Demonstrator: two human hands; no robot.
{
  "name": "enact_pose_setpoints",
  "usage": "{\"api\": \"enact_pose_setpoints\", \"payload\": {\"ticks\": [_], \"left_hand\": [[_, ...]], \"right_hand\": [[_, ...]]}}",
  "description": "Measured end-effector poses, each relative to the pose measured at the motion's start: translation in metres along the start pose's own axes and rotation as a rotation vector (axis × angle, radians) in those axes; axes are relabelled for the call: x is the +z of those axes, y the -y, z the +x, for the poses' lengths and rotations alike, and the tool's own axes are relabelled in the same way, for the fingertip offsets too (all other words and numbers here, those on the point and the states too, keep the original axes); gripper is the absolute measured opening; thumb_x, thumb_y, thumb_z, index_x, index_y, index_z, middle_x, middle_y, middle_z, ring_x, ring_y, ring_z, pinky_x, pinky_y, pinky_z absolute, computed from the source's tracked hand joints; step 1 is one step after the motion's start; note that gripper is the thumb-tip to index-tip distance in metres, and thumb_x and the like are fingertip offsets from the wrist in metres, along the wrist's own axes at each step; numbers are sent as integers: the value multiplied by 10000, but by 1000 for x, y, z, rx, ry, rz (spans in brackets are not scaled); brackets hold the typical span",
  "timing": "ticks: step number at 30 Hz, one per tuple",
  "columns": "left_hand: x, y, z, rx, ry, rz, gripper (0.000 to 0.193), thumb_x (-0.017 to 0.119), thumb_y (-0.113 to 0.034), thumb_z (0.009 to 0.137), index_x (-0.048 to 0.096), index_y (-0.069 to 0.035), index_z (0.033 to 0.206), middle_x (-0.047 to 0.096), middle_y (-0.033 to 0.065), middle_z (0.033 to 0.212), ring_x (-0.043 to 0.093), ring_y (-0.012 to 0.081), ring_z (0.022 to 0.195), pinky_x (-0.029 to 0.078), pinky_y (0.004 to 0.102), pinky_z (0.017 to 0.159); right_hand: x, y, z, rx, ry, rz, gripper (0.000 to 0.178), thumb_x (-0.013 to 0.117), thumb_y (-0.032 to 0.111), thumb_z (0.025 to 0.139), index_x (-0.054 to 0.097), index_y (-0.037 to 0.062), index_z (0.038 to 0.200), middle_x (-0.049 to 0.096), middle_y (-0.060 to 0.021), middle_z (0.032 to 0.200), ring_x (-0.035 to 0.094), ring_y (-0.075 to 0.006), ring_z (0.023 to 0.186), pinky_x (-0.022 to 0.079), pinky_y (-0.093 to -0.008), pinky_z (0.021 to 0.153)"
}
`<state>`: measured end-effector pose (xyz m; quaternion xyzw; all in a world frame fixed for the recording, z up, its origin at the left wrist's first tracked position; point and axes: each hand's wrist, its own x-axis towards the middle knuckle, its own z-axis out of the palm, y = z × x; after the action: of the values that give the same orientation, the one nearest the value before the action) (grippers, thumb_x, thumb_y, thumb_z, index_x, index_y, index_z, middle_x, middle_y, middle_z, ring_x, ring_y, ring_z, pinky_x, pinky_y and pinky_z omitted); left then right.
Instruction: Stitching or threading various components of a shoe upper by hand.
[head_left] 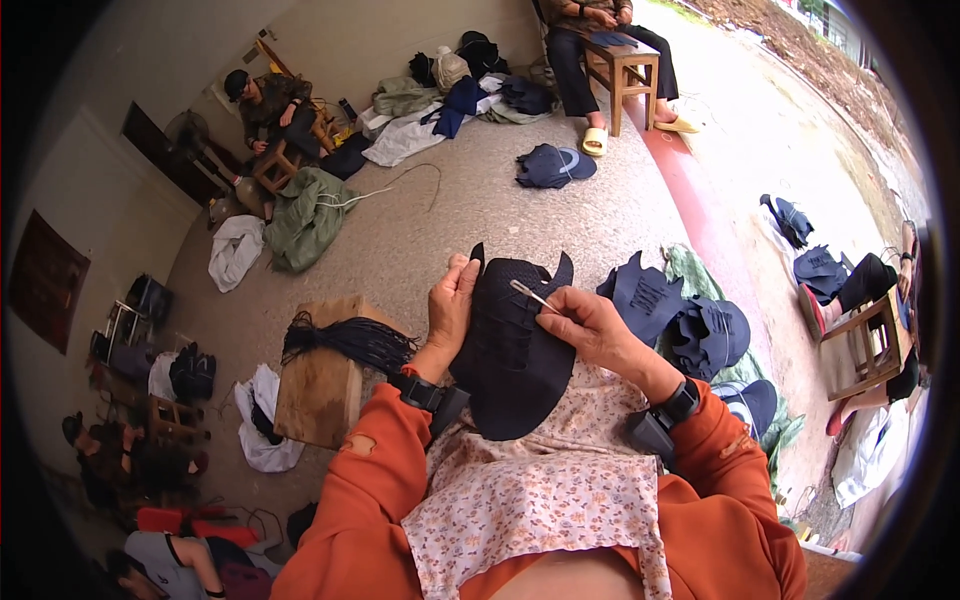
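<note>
A dark navy shoe upper (508, 365) lies over my lap, with lacing across its middle and two pointed tabs at the far end. My left hand (449, 308) is closed on its left tab, thumb against the fabric. Between the thumb and fingers of my right hand (590, 325) is a thin metal hook tool (528, 292), its looped tip pointing up and left over the upper. The right fingers are beside the upper's right edge; whether they also grip the fabric, I cannot tell. A floral apron (530, 500) covers my lap beneath.
On a wooden stool (320, 400) at left lies a bundle of dark laces (350, 338). Several more uppers (710, 335) rest on green cloth (690, 265) at right. Another pile (553, 166) sits on the floor ahead. Other people sit around on stools; sacks (308, 220) lie near the wall.
</note>
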<state>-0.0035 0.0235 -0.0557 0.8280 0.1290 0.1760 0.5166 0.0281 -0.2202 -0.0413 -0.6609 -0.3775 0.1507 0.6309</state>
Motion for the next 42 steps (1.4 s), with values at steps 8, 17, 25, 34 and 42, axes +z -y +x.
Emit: {"api": "enact_pose_setpoints", "payload": {"ticks": [8, 17, 25, 34, 42], "left_hand": [[-11, -92, -48, 1045, -47, 502, 221, 693, 44, 752, 618, -55, 936, 619, 88, 873, 601, 273, 795, 490, 368, 697], [11, -84, -59, 997, 59, 511, 196, 699, -45, 794, 651, -21, 983, 643, 110, 1010, 600, 294, 937, 503, 356, 827], [-14, -85, -61, 741, -24, 453, 325, 644, -1, 765, 580, -33, 1082, 589, 95, 1019, 592, 267, 917, 491, 346, 772], [-22, -63, -65, 546, 51, 265, 232, 685, -13, 825, 609, -42, 1043, 613, 95, 1067, 626, 183, 811, 516, 275, 661], [-17, -54, -66, 577, -10, 280, 155, 714, -60, 831, 651, -34, 969, 598, 78, 1025, 622, 168, 808, 523, 265, 661]], "right_hand": [[-16, -5, -20, 124, -71, 266, 169, 526, 147, 991, 589, 38, 1104, 544, 39, 813, 486, -39, 698, 397, -194, 602], [-13, 3, -40, 26, -149, -63, 137, 518, 68, 963, 577, -10, 1058, 576, -57, 731, 536, -143, 662, 455, -279, 617], [-6, 9, -35, 41, -173, 41, 119, 601, 118, 941, 567, 8, 970, 512, -3, 670, 438, -58, 593, 369, -242, 521], [6, 9, -9, 57, -201, -125, 202, 646, 206, 910, 572, 19, 928, 566, -94, 683, 527, -194, 585, 422, -334, 553], [11, 5, -8, 108, -241, -214, 191, 617, 217, 926, 551, 41, 959, 561, -143, 778, 573, -284, 682, 438, -369, 613]]}}
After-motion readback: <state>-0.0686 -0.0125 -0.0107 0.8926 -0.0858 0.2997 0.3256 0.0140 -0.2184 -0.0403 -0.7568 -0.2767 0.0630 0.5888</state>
